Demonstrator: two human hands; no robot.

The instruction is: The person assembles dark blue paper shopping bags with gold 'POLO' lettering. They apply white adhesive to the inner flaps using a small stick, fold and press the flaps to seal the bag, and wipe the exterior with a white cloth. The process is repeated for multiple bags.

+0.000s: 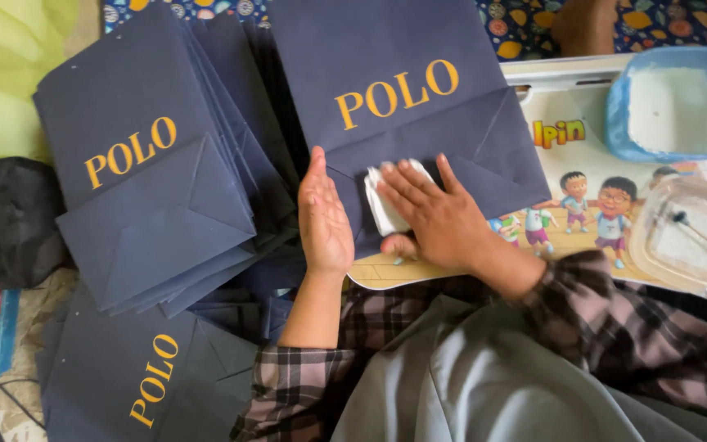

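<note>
The right hand [435,217] presses a folded white cloth [382,205] flat-palmed, fingers spread, onto the bottom fold of a navy paper bag [419,98] lying on a cartoon-printed board [583,188]; the left hand [325,217] stands edge-on, open and holding nothing, against the fold's left side; best rub firmly along the flap outward while the left steadies it; glue tub [673,106] sits near.
</note>
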